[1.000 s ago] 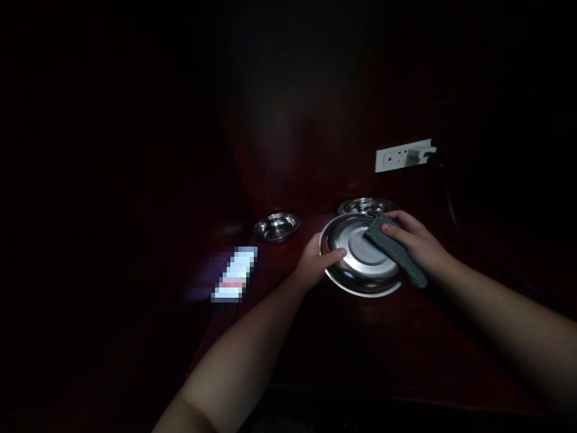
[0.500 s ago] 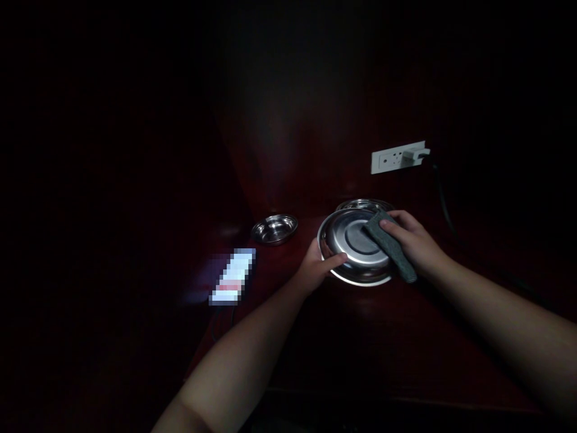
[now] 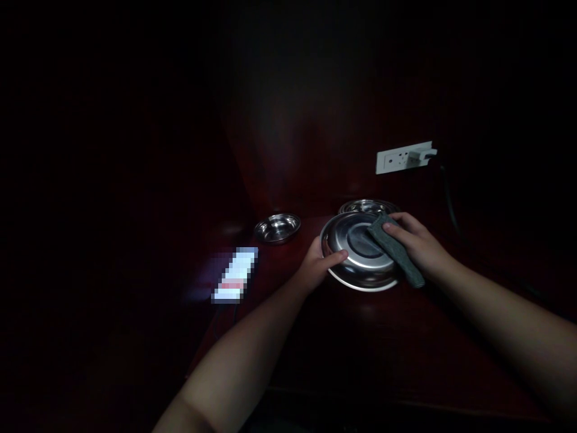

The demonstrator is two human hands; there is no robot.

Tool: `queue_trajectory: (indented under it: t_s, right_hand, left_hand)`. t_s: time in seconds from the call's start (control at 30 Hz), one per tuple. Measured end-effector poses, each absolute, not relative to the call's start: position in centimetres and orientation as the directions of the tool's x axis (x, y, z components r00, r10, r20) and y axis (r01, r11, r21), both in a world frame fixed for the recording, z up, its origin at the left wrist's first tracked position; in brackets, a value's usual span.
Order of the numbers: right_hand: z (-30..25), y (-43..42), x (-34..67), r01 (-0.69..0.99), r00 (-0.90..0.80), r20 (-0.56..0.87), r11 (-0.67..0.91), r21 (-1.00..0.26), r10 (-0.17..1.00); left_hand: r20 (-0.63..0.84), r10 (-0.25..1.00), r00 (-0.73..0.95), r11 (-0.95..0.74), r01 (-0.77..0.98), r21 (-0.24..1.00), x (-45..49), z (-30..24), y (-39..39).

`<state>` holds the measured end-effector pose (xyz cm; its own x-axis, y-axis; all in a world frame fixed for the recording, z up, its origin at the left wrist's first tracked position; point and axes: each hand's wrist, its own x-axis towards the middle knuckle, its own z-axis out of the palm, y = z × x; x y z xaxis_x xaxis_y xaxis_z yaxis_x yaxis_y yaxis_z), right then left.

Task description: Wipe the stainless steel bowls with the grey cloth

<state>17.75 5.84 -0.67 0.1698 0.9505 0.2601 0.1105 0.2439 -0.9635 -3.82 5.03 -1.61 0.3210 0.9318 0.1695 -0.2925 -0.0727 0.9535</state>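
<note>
A shiny steel dish point(image 3: 356, 273) is held up with its underside toward me. My left hand point(image 3: 319, 263) grips its left rim, thumb lying over the underside and the other fingers hidden behind. On the right, my right hand point(image 3: 412, 237) pinches a folded grey-green cloth point(image 3: 399, 249) against the dish's underside and right edge. Behind the held dish, partly covered by it, sits another steel dish point(image 3: 367, 205). A smaller steel bowl point(image 3: 277, 228) stands upright to the left, apart from both hands.
A lit, blurred-out phone point(image 3: 235, 275) lies on the dark red table point(image 3: 360, 361) at left, with a thin cable below it. On the back wall a white socket plate point(image 3: 396, 161) holds a plug point(image 3: 421, 155), whose dark cord hangs down at right.
The cloth and my right hand have shifted slightly down and right on the dish. The dish has tipped a little, and the whole view has drifted slightly.
</note>
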Motion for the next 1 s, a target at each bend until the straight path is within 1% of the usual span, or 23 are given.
queue_trajectory:
  t_s: [0.13,0.47,0.77,1.0]
  right_hand:
    - [-0.59,5.76,17.74,0.110,0.160,0.249,0.233,-0.966,0.955]
    - [-0.48,5.73,18.07,0.177,0.131,0.299,0.275,-0.945,0.945]
    - [-0.41,5.69,17.97,0.131,0.088,0.266,0.254,-0.958,0.960]
    - [-0.46,5.69,18.16,0.181,0.056,0.303,0.289,-0.940,0.951]
  left_hand:
    - [0.163,0.934,0.318,-0.068,-0.290,0.955,-3.81,-1.64,5.08]
    - [0.169,0.931,0.322,-0.063,-0.314,0.947,-3.84,-1.73,5.25]
    - [0.173,0.938,0.300,-0.080,-0.299,0.951,-3.88,-2.06,5.71]
    - [0.172,0.939,0.298,-0.083,-0.287,0.954,-3.93,-1.94,5.66]
